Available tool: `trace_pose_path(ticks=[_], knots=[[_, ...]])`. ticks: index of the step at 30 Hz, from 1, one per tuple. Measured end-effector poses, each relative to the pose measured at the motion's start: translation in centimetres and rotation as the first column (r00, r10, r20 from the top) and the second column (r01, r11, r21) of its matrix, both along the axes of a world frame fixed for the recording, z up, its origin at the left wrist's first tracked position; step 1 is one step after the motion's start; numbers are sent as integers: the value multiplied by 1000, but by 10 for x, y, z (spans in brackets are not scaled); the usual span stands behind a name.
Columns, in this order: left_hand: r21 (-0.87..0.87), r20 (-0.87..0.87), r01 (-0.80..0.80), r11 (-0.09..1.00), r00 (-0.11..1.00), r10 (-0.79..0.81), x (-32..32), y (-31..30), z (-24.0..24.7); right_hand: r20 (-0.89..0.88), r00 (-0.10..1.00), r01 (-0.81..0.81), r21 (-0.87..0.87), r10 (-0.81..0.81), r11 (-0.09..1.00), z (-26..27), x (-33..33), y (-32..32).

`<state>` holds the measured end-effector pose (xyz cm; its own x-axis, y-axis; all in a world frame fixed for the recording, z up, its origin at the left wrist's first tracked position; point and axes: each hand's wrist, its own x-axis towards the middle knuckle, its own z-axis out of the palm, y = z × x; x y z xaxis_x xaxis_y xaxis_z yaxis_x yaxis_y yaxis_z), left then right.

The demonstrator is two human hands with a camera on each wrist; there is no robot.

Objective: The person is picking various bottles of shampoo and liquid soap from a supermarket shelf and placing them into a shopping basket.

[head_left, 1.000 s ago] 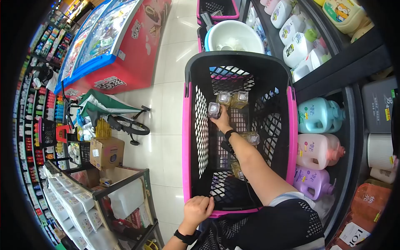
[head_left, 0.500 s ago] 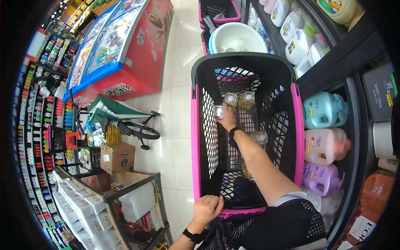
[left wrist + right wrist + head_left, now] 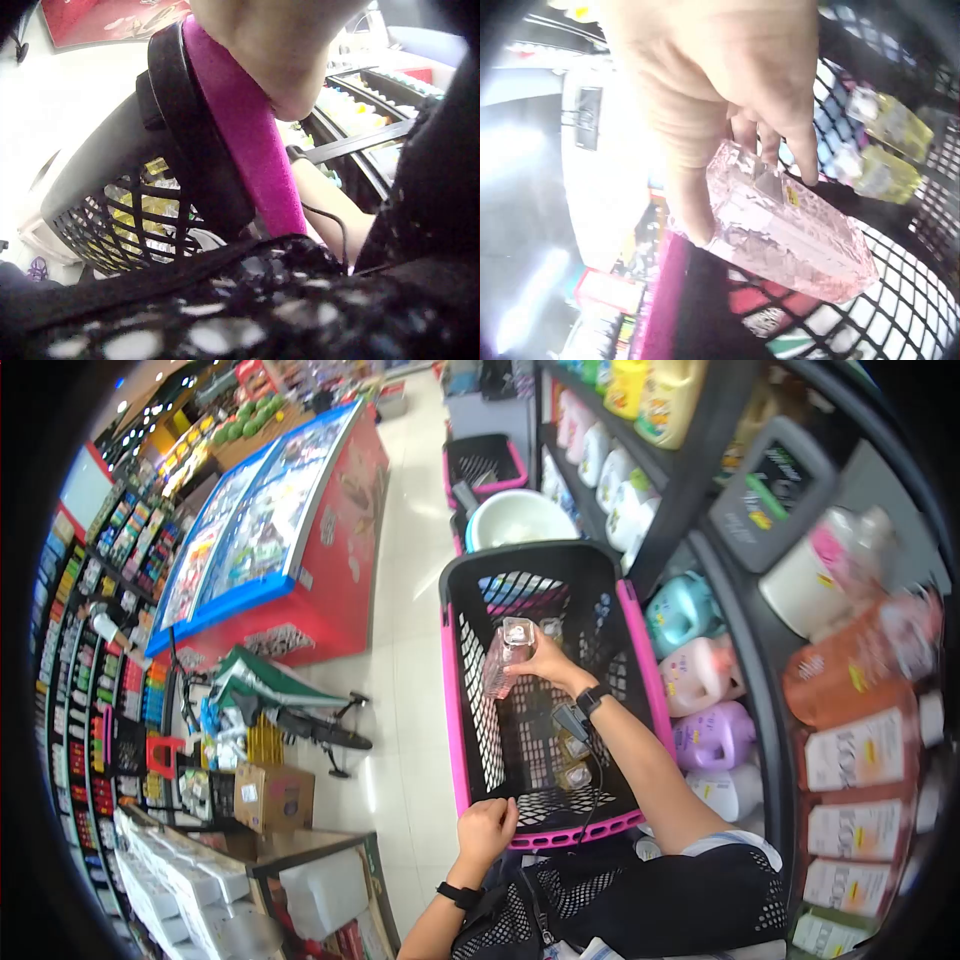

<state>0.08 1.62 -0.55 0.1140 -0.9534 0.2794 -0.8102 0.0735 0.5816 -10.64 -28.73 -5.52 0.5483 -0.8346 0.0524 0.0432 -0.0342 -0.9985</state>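
Observation:
My right hand [image 3: 555,665] grips a clear pink bottle [image 3: 507,658] near its capped top, above the black basket with pink rims [image 3: 452,730]. In the right wrist view the thumb and fingers of that hand [image 3: 720,97] hold the faceted pink bottle [image 3: 787,232], tilted, beside the mesh wall. Two yellow bottles [image 3: 889,176] lie beyond it. Other clear bottles [image 3: 573,775] are in the near part of the basket. My left hand [image 3: 487,830] rests curled on the basket's near pink rim; the left wrist view shows the hand [image 3: 277,52] over that pink rim [image 3: 251,142].
Shelves with large detergent bottles [image 3: 712,735] line the right side. On the left are a red freezer [image 3: 335,550], a folded bicycle [image 3: 320,730], a cardboard box [image 3: 273,797] and a rack of white tubs. A white basin [image 3: 525,520] stands beyond the basket.
My right hand has lifted the pink bottle from the basket floor up toward the left rim. The head view has shifted, showing more of the aisle ahead. The left hand stays at the near rim.

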Motion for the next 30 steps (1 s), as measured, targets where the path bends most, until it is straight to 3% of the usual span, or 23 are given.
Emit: trace_pose_path(ticks=[1,3,5,6,7,9,10,11,13,14,18,20,21,23,24,25,27,28,29,30], knots=[[-2,-2,-22,1000,1000,22,2,-3,-3,157,986,-64,67,53,996,45,-10,8],[-4,1,1,1000,1000,-1,-1,5,-4,258,960,-90,-81,108,993,126,-41,36],[-29,-8,-9,1000,1000,9,4,-4,-10,354,933,-24,-110,62,994,164,-64,53],[-58,-15,2,998,1000,-3,1,5,-7,485,872,-10,-124,69,992,201,-78,90],[16,5,-9,1000,1000,9,3,0,-8,544,838,49,-146,39,988,208,-85,97],[-7,20,-1,1000,1000,1,4,3,-19,761,648,91,-84,5,992,210,-105,140],[-2,14,11,1000,1000,-11,5,2,-22,781,618,185,-32,-91,982,241,-105,179],[-1,59,32,999,998,-32,7,3,-27,808,572,207,26,-143,978,238,-115,203],[-50,86,45,998,995,-41,7,2,-33,851,522,102,12,-64,995,240,-141,256],[-25,61,24,999,998,-22,6,4,-26,868,457,147,143,-195,979,232,-148,279],[-47,44,62,997,997,-60,7,4,-29,831,406,353,243,-382,903,230,-175,374],[1,92,118,993,989,-118,9,0,-29,667,452,626,236,-592,743,239,-179,417],[37,107,175,984,978,-178,17,-2,-35,675,420,659,233,-607,715,236,-181,433],[-36,42,247,968,969,-245,22,-9,-47,639,421,806,62,-644,588,231,-189,460],[-20,-57,305,952,950,-306,28,-11,-51,677,377,801,105,-632,590,222,-195,477],[-8,-157,368,930,918,-365,25,-16,-44,686,346,834,86,-640,544,226,-194,492],[-62,-290,499,864,820,-494,-28,25,46,662,237,932,51,-711,359,242,-186,519],[-72,-369,614,786,716,-592,-52,40,68,677,208,947,42,-706,319,245,-183,529],[-144,-322,732,666,601,-731,-76,64,98,690,187,957,34,-699,289,247,-181,539],[-192,-428,853,485,372,-823,-102,91,134,672,201,970,-33,-713,242,249,-183,550]])
